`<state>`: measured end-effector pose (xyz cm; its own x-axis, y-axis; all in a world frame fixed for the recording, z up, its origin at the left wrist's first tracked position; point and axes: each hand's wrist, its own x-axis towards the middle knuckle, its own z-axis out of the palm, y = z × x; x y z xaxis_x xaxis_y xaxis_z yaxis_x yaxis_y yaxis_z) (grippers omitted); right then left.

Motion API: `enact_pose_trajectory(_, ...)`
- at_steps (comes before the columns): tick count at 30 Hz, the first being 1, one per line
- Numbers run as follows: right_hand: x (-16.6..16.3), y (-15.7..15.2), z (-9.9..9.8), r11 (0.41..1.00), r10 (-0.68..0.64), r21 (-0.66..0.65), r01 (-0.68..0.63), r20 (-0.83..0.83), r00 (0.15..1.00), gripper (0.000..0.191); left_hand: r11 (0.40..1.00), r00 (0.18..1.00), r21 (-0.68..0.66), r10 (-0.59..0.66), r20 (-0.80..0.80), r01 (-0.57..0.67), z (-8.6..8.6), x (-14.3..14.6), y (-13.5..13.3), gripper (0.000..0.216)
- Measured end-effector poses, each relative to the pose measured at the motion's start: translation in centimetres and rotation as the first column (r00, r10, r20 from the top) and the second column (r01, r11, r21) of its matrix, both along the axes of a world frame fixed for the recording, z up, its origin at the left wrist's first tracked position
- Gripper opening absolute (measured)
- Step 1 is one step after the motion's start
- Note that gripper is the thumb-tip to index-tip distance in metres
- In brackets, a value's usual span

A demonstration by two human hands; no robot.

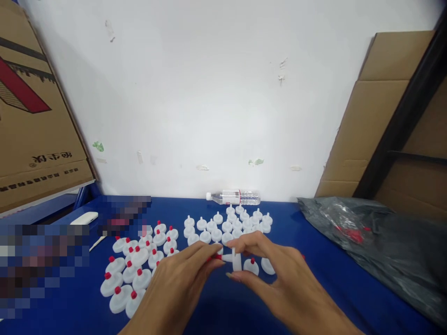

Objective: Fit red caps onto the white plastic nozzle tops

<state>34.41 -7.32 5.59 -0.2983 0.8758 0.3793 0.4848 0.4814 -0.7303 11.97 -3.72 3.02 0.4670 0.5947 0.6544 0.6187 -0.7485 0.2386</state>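
My right hand (284, 272) pinches a white nozzle lid (237, 260) by its round rim, turned on its side with the spout facing left. At the spout's tip, my left hand (183, 274) closes thumb and fingers on a small red cap (218, 257), which they partly hide. Whether the cap sits fully on the spout cannot be made out. Just beyond my right fingers lie a red-capped lid (251, 266) and a white lid (267, 266), partly covered by the hand.
Several red-capped lids (141, 279) spread over the blue table (223, 311) at left. Uncapped lids (216, 235) cluster at the back middle. A plastic bottle (240, 197) lies by the wall. At right, a clear bag with red pieces (352, 232) rests on grey plastic (401, 251).
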Motion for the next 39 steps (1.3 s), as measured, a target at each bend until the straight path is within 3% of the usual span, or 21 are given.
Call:
enact_pose_trajectory(8, -0.2, -0.5, -0.4, 0.977, -0.045, 0.211, 0.043, 0.005, 0.999, 0.024, 0.985, 0.997, 0.153, -0.077, 0.014, 0.074, 0.6, 0.2, -1.2, 0.026)
enact_pose_trajectory(15, -0.9, -0.5, -0.7, 0.951, -0.01, 0.311, 0.001, 0.027, 1.0, 0.021, 0.992, 0.991, 0.048, -0.118, 0.067, 0.115, 0.9, -0.4, -1.4, 0.025)
enact_pose_trajectory(19, -0.8, -0.6, -0.7, 0.946, -0.012, 0.324, -0.02, 0.097, 0.995, 0.022, 0.999, 0.998, 0.015, -0.051, -0.049, 0.051, 0.5, -0.6, -1.5, 0.029)
enact_pose_trajectory(21, -0.7, -0.6, -0.6, 0.948, -0.027, 0.317, -0.027, 0.164, 0.986, 0.028, 0.996, 0.987, -0.09, -0.01, -0.158, -0.004, 0.4, -0.4, -1.3, 0.034)
enact_pose_trajectory(25, -0.2, -0.2, -0.3, 0.96, -0.032, 0.275, -0.061, 0.324, 0.946, 0.029, 0.904, 0.9, -0.337, 0.103, -0.424, -0.263, 0.5, -0.2, -0.7, 0.032)
enact_pose_trajectory(28, 1.0, 0.5, -0.5, 0.973, -0.148, 0.222, 0.068, 0.37, 0.917, 0.021, 0.842, 0.821, -0.371, 0.137, -0.555, -0.392, 0.9, -0.3, -0.3, 0.055)
enact_pose_trajectory(31, 2.8, 1.5, -1.2, 0.94, -0.315, 0.246, 0.237, 0.356, 0.88, 0.031, 0.796, 0.747, -0.381, 0.129, -0.652, -0.47, 1.3, -0.5, -0.2, 0.049)
enact_pose_trajectory(34, 4.9, 2.6, -2.4, 0.897, -0.431, 0.291, 0.333, 0.411, 0.803, 0.041, 0.795, 0.734, -0.378, 0.121, -0.668, -0.475, 1.5, -0.3, -0.2, 0.044)
enact_pose_trajectory(39, 7.8, 3.7, -4.7, 0.881, -0.472, 0.259, 0.395, 0.491, 0.732, 0.053, 0.785, 0.724, -0.38, 0.121, -0.679, -0.488, 1.4, 0.2, -0.4, 0.038)
